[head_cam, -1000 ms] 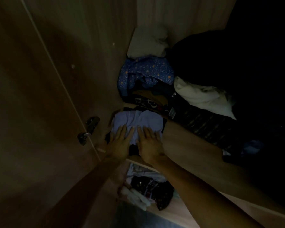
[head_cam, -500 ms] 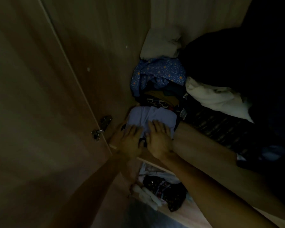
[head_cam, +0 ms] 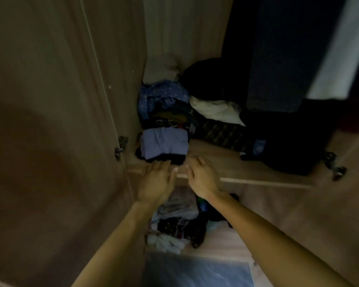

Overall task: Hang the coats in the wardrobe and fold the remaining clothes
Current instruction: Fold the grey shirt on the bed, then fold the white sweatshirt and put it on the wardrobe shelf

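Folded lilac garment [head_cam: 165, 142] lies on dark folded stack at front corner of shelf [head_cam: 226, 162]. Left hand [head_cam: 157, 181] and right hand [head_cam: 202, 179] at shelf edge, fingers loose, holding nothing. Dark hanging garments [head_cam: 278, 59], likely coats, above shelf. Crumpled clothes [head_cam: 164, 94] at shelf back and heap [head_cam: 178, 220] below shelf not yet folded; much left, I judge.

Both arms are bare and reach forward and down, converging as they extend. The left forearm [head_cam: 116, 235] runs in from the lower left and the right forearm [head_cam: 267, 235] from the lower right. The left hand [head_cam: 157, 181] lies palm down with its back uppermost, its wrist straight and its fingers [head_cam: 164, 164] extended and close together. The right hand [head_cam: 202, 177] is also palm down, with its knuckles raised and its fingers [head_cam: 195, 162] loosely curled downward. The hands sit side by side at about the same reach, with the thumbs turned toward each other, near but apart. Neither hand grips anything.
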Tool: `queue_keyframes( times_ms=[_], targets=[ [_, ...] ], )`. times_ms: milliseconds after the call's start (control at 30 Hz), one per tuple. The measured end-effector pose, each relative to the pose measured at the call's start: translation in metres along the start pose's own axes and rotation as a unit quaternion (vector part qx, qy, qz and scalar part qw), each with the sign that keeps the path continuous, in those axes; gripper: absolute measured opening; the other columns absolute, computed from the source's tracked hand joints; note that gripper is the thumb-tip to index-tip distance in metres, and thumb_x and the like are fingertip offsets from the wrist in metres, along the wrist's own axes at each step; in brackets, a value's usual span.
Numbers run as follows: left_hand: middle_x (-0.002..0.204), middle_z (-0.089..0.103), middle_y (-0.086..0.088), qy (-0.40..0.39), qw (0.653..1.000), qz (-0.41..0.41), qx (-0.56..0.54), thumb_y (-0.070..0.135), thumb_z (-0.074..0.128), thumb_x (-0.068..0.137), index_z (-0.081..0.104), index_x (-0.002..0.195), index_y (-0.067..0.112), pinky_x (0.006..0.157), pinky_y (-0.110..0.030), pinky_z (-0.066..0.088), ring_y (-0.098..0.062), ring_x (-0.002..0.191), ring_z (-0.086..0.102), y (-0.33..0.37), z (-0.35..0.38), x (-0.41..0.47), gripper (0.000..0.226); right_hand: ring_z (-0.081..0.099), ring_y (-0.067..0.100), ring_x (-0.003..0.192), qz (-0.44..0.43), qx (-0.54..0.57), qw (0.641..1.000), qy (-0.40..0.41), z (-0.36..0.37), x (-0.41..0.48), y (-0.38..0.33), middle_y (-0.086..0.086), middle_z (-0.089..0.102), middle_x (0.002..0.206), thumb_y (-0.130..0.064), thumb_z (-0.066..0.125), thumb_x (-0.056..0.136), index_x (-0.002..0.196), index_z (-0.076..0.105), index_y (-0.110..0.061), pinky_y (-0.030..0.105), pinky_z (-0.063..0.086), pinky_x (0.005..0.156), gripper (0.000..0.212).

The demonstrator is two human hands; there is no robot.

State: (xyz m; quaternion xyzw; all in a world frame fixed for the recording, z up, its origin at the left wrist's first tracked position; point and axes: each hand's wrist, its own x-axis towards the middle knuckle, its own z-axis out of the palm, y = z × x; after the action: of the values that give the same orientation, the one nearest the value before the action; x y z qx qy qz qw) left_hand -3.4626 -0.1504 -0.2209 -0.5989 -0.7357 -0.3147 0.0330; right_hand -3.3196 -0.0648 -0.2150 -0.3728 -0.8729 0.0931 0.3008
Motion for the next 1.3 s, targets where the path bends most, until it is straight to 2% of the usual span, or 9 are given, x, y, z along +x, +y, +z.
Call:
queue_keyframes(
  times_ms=[100, 200, 500, 667, 767, 833, 933, 1067, 1300],
  targets=[
    [0.118, 0.061, -0.015, -0.013, 1.000, 0.009, -0.011, 0.056, 0.021, 0.090, 0.058, 0.122, 0.008, 0.089, -0.042, 0.046, -0.034, 0.105, 0.056, 0.019, -0.013, -0.041, 0.069, 0.060, 0.032, 0.097, 0.037, -0.035, 0.999, 0.013, -0.021, -0.054, -0.017, 0.015, 0.063, 0.112, -0.026, 0.042, 0.098, 0.121, 0.060, -0.006, 0.036, 0.048, 0.084, 0.035],
    [0.122, 0.060, -0.014, -0.041, 0.998, 0.041, 0.005, 0.057, 0.019, 0.090, 0.057, 0.125, 0.013, 0.092, -0.042, 0.043, -0.035, 0.110, 0.054, 0.041, -0.022, -0.071, 0.067, 0.058, 0.032, 0.106, 0.075, -0.043, 0.996, 0.022, -0.045, -0.101, -0.032, 0.014, 0.062, 0.120, -0.030, 0.040, 0.098, 0.125, 0.057, -0.009, 0.039, 0.047, 0.092, 0.039],
    [0.123, 0.060, -0.010, -0.132, 0.980, 0.141, -0.035, 0.054, 0.025, 0.090, 0.058, 0.123, 0.016, 0.104, -0.044, 0.033, -0.032, 0.114, 0.052, 0.139, -0.029, -0.145, 0.060, 0.061, 0.033, 0.099, 0.186, -0.120, 0.973, 0.072, -0.130, -0.220, -0.042, 0.012, 0.065, 0.112, -0.035, 0.036, 0.095, 0.121, 0.061, -0.012, 0.040, 0.050, 0.086, 0.043],
    [0.119, 0.062, -0.010, -0.153, 0.964, 0.205, -0.069, 0.059, 0.014, 0.088, 0.061, 0.118, 0.014, 0.100, -0.042, 0.036, -0.031, 0.110, 0.055, 0.200, -0.027, -0.202, 0.072, 0.064, 0.030, 0.089, 0.226, -0.142, 0.958, 0.109, -0.191, -0.310, -0.044, 0.011, 0.067, 0.106, -0.040, 0.026, 0.093, 0.112, 0.064, -0.010, 0.037, 0.052, 0.081, 0.052],
    [0.117, 0.063, -0.011, -0.164, 0.952, 0.236, -0.108, 0.059, 0.015, 0.088, 0.062, 0.117, 0.011, 0.098, -0.043, 0.040, -0.031, 0.107, 0.057, 0.243, -0.032, -0.250, 0.073, 0.064, 0.031, 0.088, 0.258, -0.174, 0.942, 0.129, -0.228, -0.379, -0.056, 0.011, 0.067, 0.105, -0.035, 0.034, 0.093, 0.109, 0.065, -0.011, 0.037, 0.052, 0.079, 0.043],
    [0.115, 0.065, -0.011, -0.172, 0.940, 0.264, -0.134, 0.057, 0.019, 0.089, 0.063, 0.115, 0.009, 0.096, -0.042, 0.041, -0.031, 0.106, 0.058, 0.274, -0.038, -0.289, 0.070, 0.064, 0.034, 0.081, 0.270, -0.196, 0.929, 0.161, -0.252, -0.431, -0.066, 0.012, 0.068, 0.100, -0.029, 0.042, 0.091, 0.104, 0.067, -0.010, 0.038, 0.052, 0.075, 0.034],
    [0.110, 0.066, -0.009, -0.174, 0.917, 0.323, -0.155, 0.052, 0.027, 0.091, 0.064, 0.113, 0.011, 0.092, -0.042, 0.044, -0.030, 0.104, 0.060, 0.322, -0.046, -0.358, 0.059, 0.064, 0.033, 0.079, 0.312, -0.213, 0.908, 0.183, -0.287, -0.515, -0.090, 0.010, 0.068, 0.097, -0.033, 0.039, 0.092, 0.103, 0.067, -0.012, 0.038, 0.052, 0.073, 0.038],
    [0.115, 0.065, -0.005, -0.220, 0.881, 0.376, -0.182, 0.055, 0.025, 0.091, 0.062, 0.116, 0.014, 0.096, -0.041, 0.042, -0.026, 0.109, 0.057, 0.384, -0.063, -0.459, 0.061, 0.065, 0.029, 0.081, 0.378, -0.217, 0.878, 0.199, -0.327, -0.637, -0.125, 0.007, 0.068, 0.098, -0.039, 0.037, 0.093, 0.104, 0.067, -0.014, 0.036, 0.053, 0.072, 0.041],
    [0.126, 0.061, -0.004, -0.317, 0.803, 0.447, -0.235, 0.059, 0.026, 0.090, 0.060, 0.123, 0.016, 0.105, -0.039, 0.033, -0.024, 0.117, 0.054, 0.471, -0.084, -0.613, 0.064, 0.064, 0.021, 0.089, 0.506, -0.201, 0.791, 0.278, -0.367, -0.825, -0.194, 0.004, 0.068, 0.104, -0.036, 0.040, 0.095, 0.107, 0.067, -0.015, 0.029, 0.047, 0.078, 0.037]
  ],
)
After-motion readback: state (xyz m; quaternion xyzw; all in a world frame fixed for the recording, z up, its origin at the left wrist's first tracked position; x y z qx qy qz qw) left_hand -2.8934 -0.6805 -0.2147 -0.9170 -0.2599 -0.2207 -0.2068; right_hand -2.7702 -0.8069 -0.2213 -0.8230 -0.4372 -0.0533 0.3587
